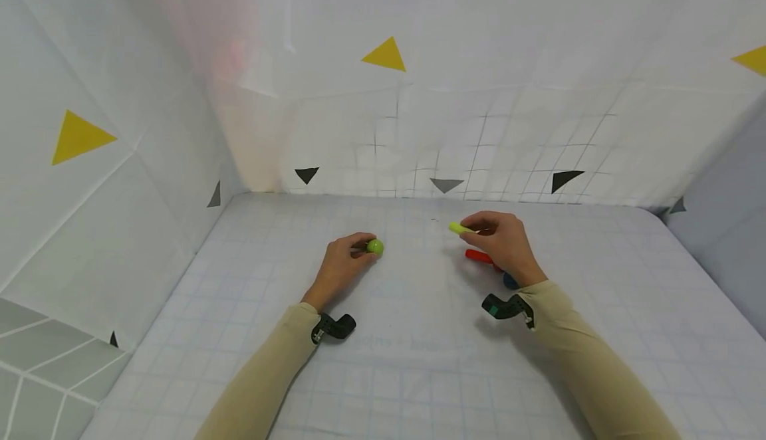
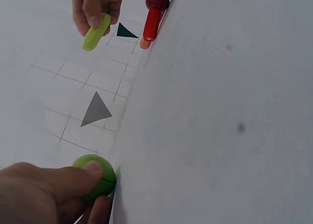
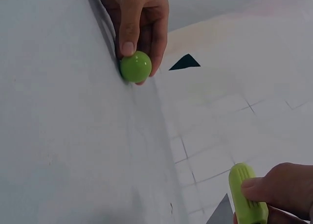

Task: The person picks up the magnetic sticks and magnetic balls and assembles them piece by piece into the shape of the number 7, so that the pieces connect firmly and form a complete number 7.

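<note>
Left hand (image 1: pixel 341 268) pinches one green ball (image 1: pixel 375 247), right hand (image 1: pixel 505 237) one yellow stick (image 1: pixel 457 228), well within side edges of the bench (image 1: pixel 419 367).

Green ball (image 3: pixel 136 67) resting, lime stick (image 2: pixel 95 35) raised

left hand (image 1: pixel 341 268) and right hand (image 1: pixel 505 244): bare. left sleeve (image 1: pixel 272 367) and right sleeve (image 1: pixel 592 353): tan, long, cuffed behind each grip. left wrist camera (image 1: pixel 341 327) and right wrist camera (image 1: pixel 509 308): black, curved, the right green-marked.
</note>
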`<action>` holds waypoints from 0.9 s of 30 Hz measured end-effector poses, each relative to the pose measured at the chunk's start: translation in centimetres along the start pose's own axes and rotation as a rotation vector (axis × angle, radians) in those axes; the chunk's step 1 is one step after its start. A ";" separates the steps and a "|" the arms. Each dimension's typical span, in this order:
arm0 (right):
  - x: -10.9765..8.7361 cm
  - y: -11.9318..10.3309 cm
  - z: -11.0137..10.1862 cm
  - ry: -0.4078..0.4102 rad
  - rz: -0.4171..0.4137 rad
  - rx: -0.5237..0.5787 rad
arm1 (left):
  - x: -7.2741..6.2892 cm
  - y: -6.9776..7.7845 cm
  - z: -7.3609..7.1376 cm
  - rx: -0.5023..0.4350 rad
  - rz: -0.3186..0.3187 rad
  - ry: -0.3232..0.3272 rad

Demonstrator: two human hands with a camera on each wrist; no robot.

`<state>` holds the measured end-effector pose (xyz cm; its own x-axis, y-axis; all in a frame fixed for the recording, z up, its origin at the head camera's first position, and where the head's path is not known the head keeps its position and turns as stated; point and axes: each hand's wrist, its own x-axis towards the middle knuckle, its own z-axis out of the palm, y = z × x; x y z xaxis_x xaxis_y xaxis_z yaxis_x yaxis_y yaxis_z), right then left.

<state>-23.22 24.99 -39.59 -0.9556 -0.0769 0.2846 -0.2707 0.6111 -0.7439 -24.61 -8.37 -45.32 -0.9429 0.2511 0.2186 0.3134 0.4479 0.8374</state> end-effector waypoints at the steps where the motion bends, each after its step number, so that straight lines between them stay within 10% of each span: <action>1: 0.0 -0.1 0.1 -0.005 -0.001 0.003 | 0.0 0.0 0.1 0.003 -0.004 0.001; 16: 0.9 -1.9 1.1 -0.068 0.006 0.068 | 1.2 1.6 0.5 0.057 -0.103 0.000; 27: 0.9 -3.3 2.6 -0.111 -0.020 0.114 | 0.8 0.9 0.5 0.053 -0.061 0.005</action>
<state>-23.52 20.86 -38.41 -0.9552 -0.1786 0.2360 -0.2952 0.5153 -0.8045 -25.00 -7.33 -44.66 -0.9609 0.2178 0.1708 0.2610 0.5073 0.8213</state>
